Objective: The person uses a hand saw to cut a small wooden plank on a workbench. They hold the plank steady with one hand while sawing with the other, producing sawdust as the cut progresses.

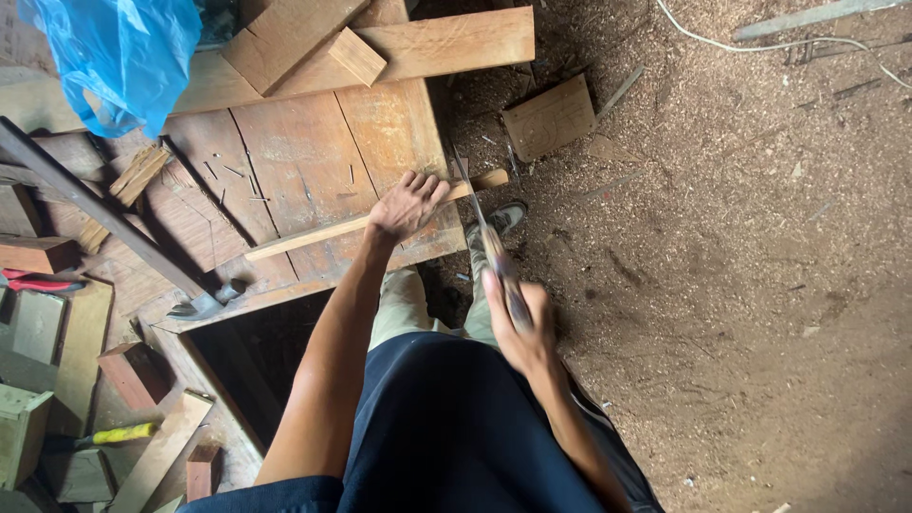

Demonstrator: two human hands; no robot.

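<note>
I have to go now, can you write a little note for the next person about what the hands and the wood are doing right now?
Left hand: pressed flat on the wooden strip, pinning it to the workbench.
Right hand: closed around the handsaw handle, blade at the strip's overhanging end near the bench edge.
Done: strip positioned, saw at the cut; depth of cut cannot be told, blurred.
Left: end piece still attached.
Nearby: loose nails on the bench, hammer at its lower edge.

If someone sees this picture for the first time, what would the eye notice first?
Probably the two hands in the middle: the left hand presses a thin wooden strip onto the workbench, while the right hand grips a handsaw at the strip's overhanging end. Next, the bright blue plastic bag at the top left corner.
</note>
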